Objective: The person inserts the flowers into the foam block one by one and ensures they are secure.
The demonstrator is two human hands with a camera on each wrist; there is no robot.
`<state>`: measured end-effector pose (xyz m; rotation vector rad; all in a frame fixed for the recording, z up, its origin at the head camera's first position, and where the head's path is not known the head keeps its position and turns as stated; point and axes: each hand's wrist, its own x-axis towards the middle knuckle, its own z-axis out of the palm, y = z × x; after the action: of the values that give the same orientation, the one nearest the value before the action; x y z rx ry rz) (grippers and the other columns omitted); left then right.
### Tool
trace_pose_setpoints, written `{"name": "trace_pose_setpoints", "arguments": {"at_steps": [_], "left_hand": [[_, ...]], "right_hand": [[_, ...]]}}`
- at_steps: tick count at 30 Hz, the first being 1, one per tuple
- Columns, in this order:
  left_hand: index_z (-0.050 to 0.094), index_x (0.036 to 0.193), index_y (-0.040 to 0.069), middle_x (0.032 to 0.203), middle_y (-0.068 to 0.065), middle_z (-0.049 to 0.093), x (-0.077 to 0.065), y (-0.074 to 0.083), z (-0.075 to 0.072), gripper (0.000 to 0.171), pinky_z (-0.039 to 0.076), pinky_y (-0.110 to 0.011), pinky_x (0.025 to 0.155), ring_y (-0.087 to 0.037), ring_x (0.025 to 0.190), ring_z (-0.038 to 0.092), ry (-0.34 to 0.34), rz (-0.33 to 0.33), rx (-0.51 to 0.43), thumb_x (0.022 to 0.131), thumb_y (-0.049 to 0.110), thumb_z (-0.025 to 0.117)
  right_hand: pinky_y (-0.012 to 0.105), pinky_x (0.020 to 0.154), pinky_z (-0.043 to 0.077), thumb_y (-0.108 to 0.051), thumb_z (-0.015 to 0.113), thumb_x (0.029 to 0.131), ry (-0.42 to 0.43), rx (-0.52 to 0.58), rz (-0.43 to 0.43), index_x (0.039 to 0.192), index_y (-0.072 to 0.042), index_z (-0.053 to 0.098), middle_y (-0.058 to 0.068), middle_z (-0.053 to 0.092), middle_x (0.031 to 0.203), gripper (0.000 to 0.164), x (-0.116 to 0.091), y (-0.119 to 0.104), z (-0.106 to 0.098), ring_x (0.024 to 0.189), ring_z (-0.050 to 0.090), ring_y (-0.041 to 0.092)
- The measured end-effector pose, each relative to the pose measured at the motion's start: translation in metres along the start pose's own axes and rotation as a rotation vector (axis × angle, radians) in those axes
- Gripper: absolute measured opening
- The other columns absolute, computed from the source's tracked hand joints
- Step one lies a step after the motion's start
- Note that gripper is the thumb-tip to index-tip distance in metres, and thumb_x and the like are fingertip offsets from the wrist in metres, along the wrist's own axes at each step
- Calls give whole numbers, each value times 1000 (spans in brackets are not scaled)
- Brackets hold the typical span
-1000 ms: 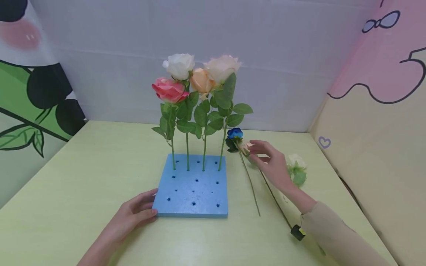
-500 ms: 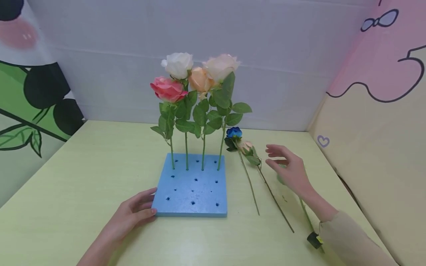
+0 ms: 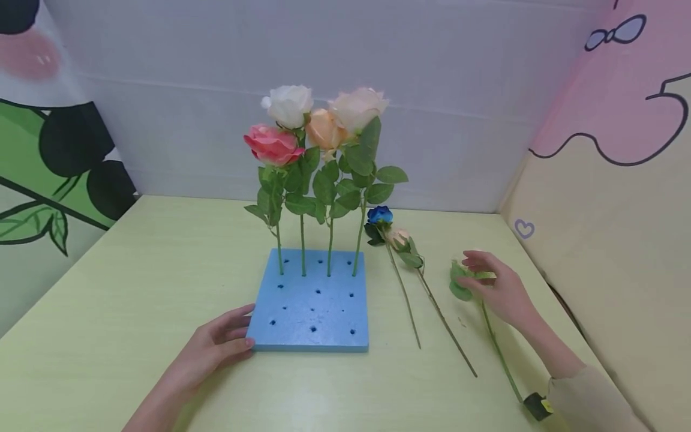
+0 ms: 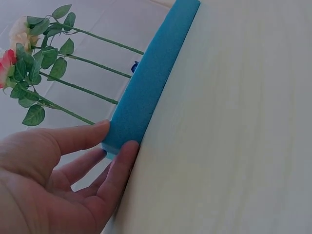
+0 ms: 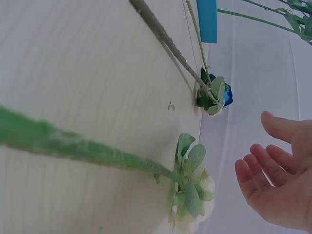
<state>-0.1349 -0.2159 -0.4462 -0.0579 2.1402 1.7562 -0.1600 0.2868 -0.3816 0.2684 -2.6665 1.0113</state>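
My left hand (image 3: pixel 218 342) holds the near left corner of a blue foam block (image 3: pixel 313 303), thumb and fingers on its sides. In the left wrist view, my left fingers (image 4: pixel 117 170) touch the end of the block. Pink (image 3: pixel 272 145), white (image 3: pixel 288 107), peach (image 3: pixel 326 129) and pale pink (image 3: pixel 358 111) artificial roses stand upright in the block's far row of holes. My right hand (image 3: pixel 502 291) hovers over a white artificial rose (image 5: pixel 192 200) lying on the table. Its fingers are relaxed and, in the right wrist view, hold nothing, apart from the flower.
A blue rose (image 3: pixel 380 216) and a pale peach rose (image 3: pixel 398 239) lie right of the block, stems towards me. A black tag (image 3: pixel 537 407) sits at the white rose's stem end. Walls border the table (image 3: pixel 135 288) behind and at the right.
My right hand has moved right and nearer, from the pale peach rose to over the white rose. The black tag has shifted right and nearer. My left hand stays at the block.
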Motion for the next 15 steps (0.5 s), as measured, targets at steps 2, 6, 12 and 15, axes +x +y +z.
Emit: {"name": "trace_pose_setpoints", "arguments": {"at_steps": [2, 6, 12, 15], "left_hand": [[35, 154, 12, 153, -24, 41, 0, 0, 0, 72, 60, -31, 92, -22, 122, 59, 3, -2, 6, 91, 12, 70], [35, 154, 13, 152, -25, 41, -1, -1, 0, 73, 60, -31, 91, -22, 121, 59, 7, -2, 10, 91, 10, 70], [35, 154, 13, 150, -25, 43, -2, -1, -1, 73, 61, -31, 90, -23, 121, 60, -9, 16, 30, 90, 11, 71], [34, 154, 14, 150, -25, 43, -1, 0, -4, 75, 61, -31, 89, -28, 125, 59, -27, 38, 52, 89, 15, 72]], "right_hand": [[11, 81, 55, -12, 73, 89, -18, -17, 15, 136, -5, 54, 20, 67, 122, 52, -4, 3, -3, 99, 52, -17], [20, 83, 58, -15, 73, 89, -77, -56, 68, 138, -2, 52, 22, 64, 125, 55, -12, 7, -9, 109, 63, 15], [40, 86, 59, -26, 76, 88, -158, -125, 118, 140, 0, 49, 23, 59, 130, 64, -23, 19, -16, 117, 57, 39], [46, 88, 57, -29, 77, 86, -174, -138, 131, 141, -1, 48, 22, 59, 129, 68, -27, 24, -19, 117, 56, 41]]}}
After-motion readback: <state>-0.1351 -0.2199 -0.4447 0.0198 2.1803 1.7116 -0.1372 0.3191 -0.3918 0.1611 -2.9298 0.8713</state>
